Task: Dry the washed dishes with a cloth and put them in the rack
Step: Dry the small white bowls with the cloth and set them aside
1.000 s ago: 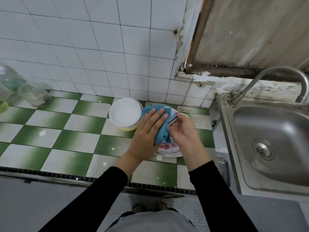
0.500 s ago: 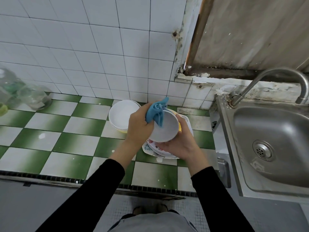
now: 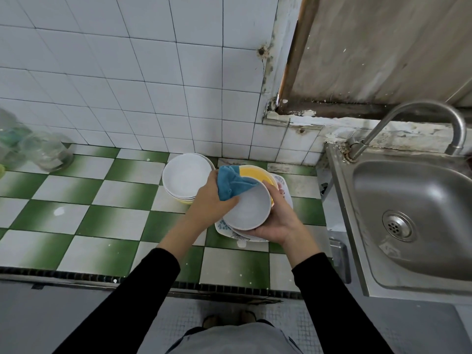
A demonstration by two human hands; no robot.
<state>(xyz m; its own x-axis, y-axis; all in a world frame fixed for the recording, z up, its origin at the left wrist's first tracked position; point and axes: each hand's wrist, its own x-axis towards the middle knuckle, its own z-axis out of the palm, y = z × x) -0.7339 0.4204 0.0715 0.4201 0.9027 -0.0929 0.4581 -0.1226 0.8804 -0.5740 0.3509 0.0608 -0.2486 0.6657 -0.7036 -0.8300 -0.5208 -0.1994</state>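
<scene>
**Cloth on the bowl, both hands full**

Your right hand (image 3: 278, 222) cradles a white bowl (image 3: 249, 210) from below and from the right, with the fingers curled round its rim. The bowl is tilted so its inside faces you. You hold it in the air above the plates (image 3: 226, 227).

Your left hand (image 3: 210, 201) grips a bunched blue cloth (image 3: 231, 185). The thumb presses the cloth onto the bowl's upper-left rim. Part of the cloth lies inside the bowl and the rest stands up above your knuckles.

The plates are patterned and lie stacked on the counter (image 3: 115, 198), which is tiled in green and white checks. Behind the held bowl is a yellow bowl (image 3: 255, 173), partly hidden by the cloth and the bowl. Just left of it, close to the wall, stands a stack (image 3: 187, 176) of white bowls; the lowest one shows a yellowish edge. Your left hand overlaps the stack in this view, so you cannot tell whether they touch.

To your right is a steel sink (image 3: 421, 195) with its drain (image 3: 398, 224) and a curved tap (image 3: 373, 132) arching over it. At the far left of the counter stand clear jars (image 3: 48, 152), too blurred to make out. Black sleeves (image 3: 143, 290) cover both your forearms.
</scene>
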